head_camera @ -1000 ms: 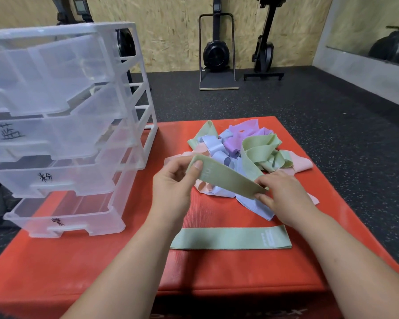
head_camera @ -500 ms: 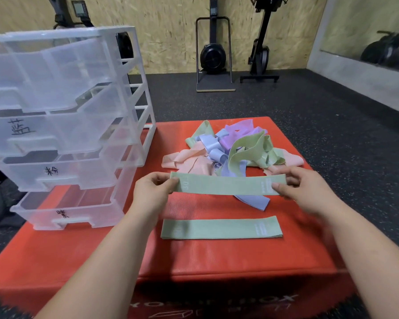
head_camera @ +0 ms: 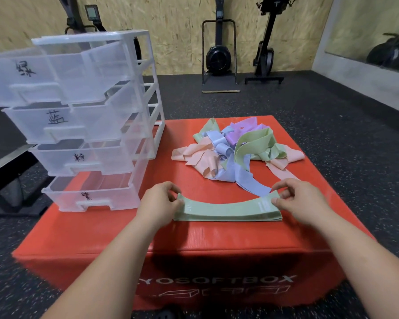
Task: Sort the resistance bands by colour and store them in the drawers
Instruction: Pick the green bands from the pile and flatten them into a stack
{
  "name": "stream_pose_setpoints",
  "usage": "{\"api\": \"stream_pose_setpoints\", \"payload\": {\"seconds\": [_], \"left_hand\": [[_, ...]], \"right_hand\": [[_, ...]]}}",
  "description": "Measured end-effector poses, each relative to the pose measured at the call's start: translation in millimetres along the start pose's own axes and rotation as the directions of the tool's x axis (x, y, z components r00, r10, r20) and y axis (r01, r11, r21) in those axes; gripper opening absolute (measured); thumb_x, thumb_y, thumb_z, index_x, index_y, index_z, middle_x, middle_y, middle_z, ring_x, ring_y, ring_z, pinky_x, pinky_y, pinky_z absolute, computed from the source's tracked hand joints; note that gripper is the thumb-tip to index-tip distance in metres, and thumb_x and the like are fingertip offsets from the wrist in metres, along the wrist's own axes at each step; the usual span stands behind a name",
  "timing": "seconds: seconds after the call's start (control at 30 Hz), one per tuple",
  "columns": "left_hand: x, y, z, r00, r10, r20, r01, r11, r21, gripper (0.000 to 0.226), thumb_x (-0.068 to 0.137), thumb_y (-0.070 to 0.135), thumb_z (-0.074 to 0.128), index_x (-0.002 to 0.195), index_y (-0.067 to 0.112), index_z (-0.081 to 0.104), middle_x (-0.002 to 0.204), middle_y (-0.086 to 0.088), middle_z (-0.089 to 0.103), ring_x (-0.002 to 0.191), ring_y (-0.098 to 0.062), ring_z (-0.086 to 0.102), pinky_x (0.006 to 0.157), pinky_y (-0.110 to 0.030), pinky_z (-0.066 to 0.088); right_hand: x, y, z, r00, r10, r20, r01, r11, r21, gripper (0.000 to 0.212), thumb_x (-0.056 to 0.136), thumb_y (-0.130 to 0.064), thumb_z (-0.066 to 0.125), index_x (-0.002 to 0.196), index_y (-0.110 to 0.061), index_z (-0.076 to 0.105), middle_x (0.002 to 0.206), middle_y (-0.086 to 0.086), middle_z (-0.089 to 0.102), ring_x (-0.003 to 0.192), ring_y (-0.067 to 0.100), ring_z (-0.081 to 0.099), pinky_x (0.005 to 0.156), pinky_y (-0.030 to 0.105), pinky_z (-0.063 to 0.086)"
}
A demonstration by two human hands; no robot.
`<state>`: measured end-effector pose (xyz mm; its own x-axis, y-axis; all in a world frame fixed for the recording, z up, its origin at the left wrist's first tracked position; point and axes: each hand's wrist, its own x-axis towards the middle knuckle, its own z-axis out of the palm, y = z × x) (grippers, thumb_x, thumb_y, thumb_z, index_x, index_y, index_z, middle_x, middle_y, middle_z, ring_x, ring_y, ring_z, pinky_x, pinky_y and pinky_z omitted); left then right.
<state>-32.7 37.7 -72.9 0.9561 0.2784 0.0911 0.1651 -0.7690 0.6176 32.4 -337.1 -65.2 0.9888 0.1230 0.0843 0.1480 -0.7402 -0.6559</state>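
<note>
place: gym or training room
floor (head_camera: 309,125): black speckled rubber matting
wall (head_camera: 175,31): bare chipboard sheets
machines: rower (head_camera: 218,56) stood upright by the wall, a second black machine (head_camera: 266,47) beside it, console (head_camera: 91,12) of a third at top left
box (head_camera: 217,249): red soft plyo box, "YOSOFTBOX" legible on the front
mirror (head_camera: 378,31): large, right wall
bands (head_camera: 237,148): pastel loops piled on the box

Green bands (head_camera: 226,210) stacked flat (mixed pile (head_camera: 235,148) behind).
</note>
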Motion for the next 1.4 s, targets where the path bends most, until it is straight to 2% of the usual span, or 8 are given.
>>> {"api": "stream_pose_setpoints", "payload": {"seconds": [0.1, 0.23, 0.37, 0.53, 0.6, 1.1, 1.2, 1.4], "left_hand": [[-6, -6, 5, 0.998, 0.06, -0.031, -0.055, 0.988, 0.142, 0.01, 0.088, 0.036, 0.071, 0.097, 0.036, 0.07, 0.082, 0.013, 0.07, 0.084, -0.016, 0.066, 0.076, -0.037, 0.057], [-10, -15, 11, 0.973, 0.23, 0.018, -0.216, 0.882, 0.42, 0.022, 0.093, 0.041, 0.069, 0.113, 0.032, 0.072, 0.104, 0.006, 0.059, 0.1, -0.024, 0.055, 0.083, -0.041, 0.053], [-6, -16, 2, 0.961, 0.269, 0.068, -0.277, 0.908, 0.315, 0.029, 0.092, 0.044, 0.073, 0.119, 0.033, 0.07, 0.113, 0.01, 0.059, 0.103, -0.021, 0.056, 0.088, -0.042, 0.053], [-5, -19, -8, 0.9, 0.299, 0.317, -0.378, 0.897, 0.227, 0.064, 0.08, 0.047, 0.086, 0.138, 0.037, 0.062, 0.128, 0.016, 0.063, 0.115, -0.013, 0.057, 0.1, -0.035, 0.048], [-5, -19, -7, 0.897, 0.296, 0.328, -0.383, 0.891, 0.244, 0.064, 0.08, 0.041, 0.087, 0.139, 0.037, 0.061, 0.128, 0.016, 0.063, 0.117, -0.014, 0.055, 0.101, -0.035, 0.047], [3, -15, -6, 0.891, 0.305, 0.337, -0.396, 0.886, 0.244, 0.067, 0.079, 0.051, 0.085, 0.139, 0.041, 0.059, 0.124, 0.018, 0.06, 0.116, -0.011, 0.052, 0.1, -0.035, 0.049], [7, -13, -4, 0.891, 0.326, 0.315, -0.399, 0.894, 0.204, 0.065, 0.081, 0.063, 0.079, 0.139, 0.042, 0.059, 0.12, 0.018, 0.06, 0.115, -0.012, 0.053, 0.101, -0.037, 0.05], [23, 8, 19, 0.903, 0.366, 0.225, -0.407, 0.896, 0.176, 0.053, 0.089, 0.056, 0.074, 0.138, 0.037, 0.062, 0.127, 0.013, 0.063, 0.117, -0.015, 0.053, 0.102, -0.036, 0.048]], "right_hand": [[-8, -3, 9, 1.0, -0.017, -0.005, 0.017, 0.998, -0.066, 0.031, 0.079, -0.018, 0.085, 0.102, -0.034, 0.072, 0.075, -0.009, 0.07, 0.074, 0.005, 0.065, 0.066, 0.023, 0.043], [-16, -2, 15, 0.999, -0.046, 0.0, 0.043, 0.925, -0.377, 0.032, 0.082, -0.035, 0.081, 0.111, -0.042, 0.069, 0.091, -0.015, 0.059, 0.091, 0.011, 0.06, 0.075, 0.035, 0.051], [-15, 1, 9, 0.996, -0.084, 0.028, 0.088, 0.945, -0.316, 0.034, 0.081, -0.041, 0.083, 0.109, -0.049, 0.066, 0.103, -0.017, 0.055, 0.099, 0.009, 0.057, 0.081, 0.035, 0.048], [-11, 14, -6, 0.943, -0.134, 0.304, 0.211, 0.948, -0.237, 0.066, 0.07, -0.04, 0.094, 0.129, -0.04, 0.066, 0.128, -0.023, 0.06, 0.115, 0.001, 0.06, 0.104, 0.027, 0.047], [-10, 17, -7, 0.933, -0.115, 0.34, 0.206, 0.947, -0.245, 0.068, 0.071, -0.034, 0.094, 0.133, -0.04, 0.065, 0.127, -0.024, 0.063, 0.116, -0.001, 0.06, 0.105, 0.025, 0.046], [3, 21, -7, 0.923, -0.13, 0.361, 0.246, 0.922, -0.298, 0.06, 0.069, -0.044, 0.092, 0.123, -0.046, 0.067, 0.115, -0.024, 0.062, 0.106, 0.0, 0.062, 0.097, 0.029, 0.052], [8, 17, -8, 0.94, -0.185, 0.287, 0.254, 0.941, -0.224, 0.049, 0.075, -0.046, 0.089, 0.119, -0.047, 0.067, 0.116, -0.023, 0.063, 0.102, -0.004, 0.062, 0.094, 0.027, 0.052], [40, -3, 10, 0.972, -0.221, 0.074, 0.232, 0.947, -0.224, 0.033, 0.096, -0.038, 0.07, 0.129, -0.036, 0.068, 0.128, -0.017, 0.062, 0.117, 0.009, 0.059, 0.098, 0.031, 0.045]]}}
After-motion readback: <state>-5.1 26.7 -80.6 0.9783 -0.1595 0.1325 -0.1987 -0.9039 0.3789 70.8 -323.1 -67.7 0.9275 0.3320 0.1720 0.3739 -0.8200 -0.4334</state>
